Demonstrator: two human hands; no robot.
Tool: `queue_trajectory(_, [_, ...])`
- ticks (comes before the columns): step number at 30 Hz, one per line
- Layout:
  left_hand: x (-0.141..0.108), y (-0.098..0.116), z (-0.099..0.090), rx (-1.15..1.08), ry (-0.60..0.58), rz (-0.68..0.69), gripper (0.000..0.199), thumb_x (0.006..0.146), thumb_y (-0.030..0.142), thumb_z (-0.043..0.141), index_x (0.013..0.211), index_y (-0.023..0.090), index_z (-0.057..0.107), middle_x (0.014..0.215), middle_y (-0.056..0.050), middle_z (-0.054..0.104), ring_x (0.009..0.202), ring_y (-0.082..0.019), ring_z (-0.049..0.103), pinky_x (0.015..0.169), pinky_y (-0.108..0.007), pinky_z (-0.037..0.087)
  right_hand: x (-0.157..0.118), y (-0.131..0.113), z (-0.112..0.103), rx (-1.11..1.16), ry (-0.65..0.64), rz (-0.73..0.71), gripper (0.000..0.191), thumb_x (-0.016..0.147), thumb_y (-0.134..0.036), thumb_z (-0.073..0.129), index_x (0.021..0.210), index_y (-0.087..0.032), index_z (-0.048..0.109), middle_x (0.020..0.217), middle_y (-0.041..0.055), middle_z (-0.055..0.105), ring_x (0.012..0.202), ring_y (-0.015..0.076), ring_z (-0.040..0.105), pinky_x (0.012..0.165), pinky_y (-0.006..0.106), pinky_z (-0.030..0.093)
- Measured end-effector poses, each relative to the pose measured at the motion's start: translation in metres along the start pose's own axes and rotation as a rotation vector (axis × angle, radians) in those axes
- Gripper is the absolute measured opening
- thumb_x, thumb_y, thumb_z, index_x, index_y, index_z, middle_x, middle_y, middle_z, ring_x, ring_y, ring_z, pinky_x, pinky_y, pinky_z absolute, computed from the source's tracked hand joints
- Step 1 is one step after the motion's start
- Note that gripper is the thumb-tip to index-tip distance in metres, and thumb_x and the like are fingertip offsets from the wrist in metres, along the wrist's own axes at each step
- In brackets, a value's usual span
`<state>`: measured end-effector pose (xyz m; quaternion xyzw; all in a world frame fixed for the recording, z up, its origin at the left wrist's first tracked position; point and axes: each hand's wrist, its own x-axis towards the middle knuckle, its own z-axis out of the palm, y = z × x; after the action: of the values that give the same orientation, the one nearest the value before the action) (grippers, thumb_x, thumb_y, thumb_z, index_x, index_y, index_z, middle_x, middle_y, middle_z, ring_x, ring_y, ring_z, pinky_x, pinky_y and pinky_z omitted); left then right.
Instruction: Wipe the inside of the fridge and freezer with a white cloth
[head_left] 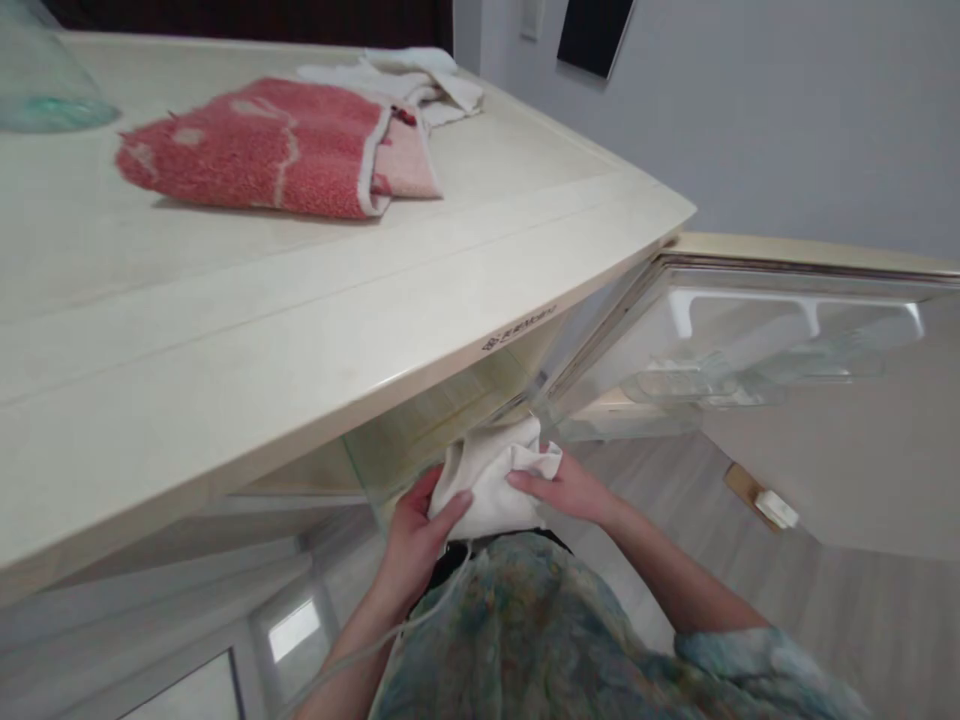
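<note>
A folded white cloth (491, 490) is held between both hands, close in front of my body. My left hand (420, 520) grips its left side, with the thumb on top. On the right side, my right hand (559, 485) pinches it, thumb over a folded flap. Just beyond the cloth is the open front of a small fridge, where a clear glass shelf or drawer (442, 405) shows below the top. The fridge door (810, 340) stands swung out to the right, with clear racks on its inner side.
On the cream fridge top (262, 310) lie a folded red patterned towel (255, 150) and a crumpled white cloth (420, 80). A clear glass vessel (52, 80) stands at the far left. A small white object (776, 508) rests on the floor beneath the door. A thin cable (375, 635) crosses my left forearm.
</note>
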<state>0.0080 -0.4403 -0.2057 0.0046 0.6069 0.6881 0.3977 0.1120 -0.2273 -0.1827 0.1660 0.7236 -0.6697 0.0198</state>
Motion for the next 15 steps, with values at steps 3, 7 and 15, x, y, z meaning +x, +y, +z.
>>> queue_trajectory(3, [0.0,-0.005,-0.001,0.019,0.283,0.107,0.062,0.066,0.041,0.088,0.12,0.018,0.069,0.114,-0.01,0.074,0.098,-0.024,0.068,0.083,-0.03,0.053,-0.002,-0.005,0.007,-0.035,0.129,-0.005,0.039,0.089,-0.052,0.067,0.095,-0.014,0.068,0.082,0.0028,0.068,0.071,0.0132,0.059,0.063,0.023,0.047])
queue_trajectory(7, [0.003,-0.015,-0.008,-0.056,0.379,0.142,0.047,0.068,0.04,0.085,0.106,0.018,0.068,0.099,-0.005,0.074,0.087,-0.017,0.066,0.076,-0.022,0.05,-0.008,-0.009,0.013,-0.093,0.265,-0.096,0.034,0.089,-0.048,0.068,0.097,-0.015,0.072,0.089,0.0053,0.072,0.078,0.017,0.065,0.069,0.026,0.05])
queue_trajectory(15, [-0.001,0.003,-0.012,0.106,0.391,0.391,0.041,0.076,0.036,0.08,0.112,0.023,0.067,0.096,-0.004,0.072,0.069,-0.013,0.062,0.058,-0.019,0.042,-0.02,-0.001,-0.003,0.029,-0.048,-0.256,0.045,0.086,-0.049,0.072,0.123,-0.023,0.072,0.118,0.009,0.073,0.106,0.0191,0.068,0.093,0.031,0.052])
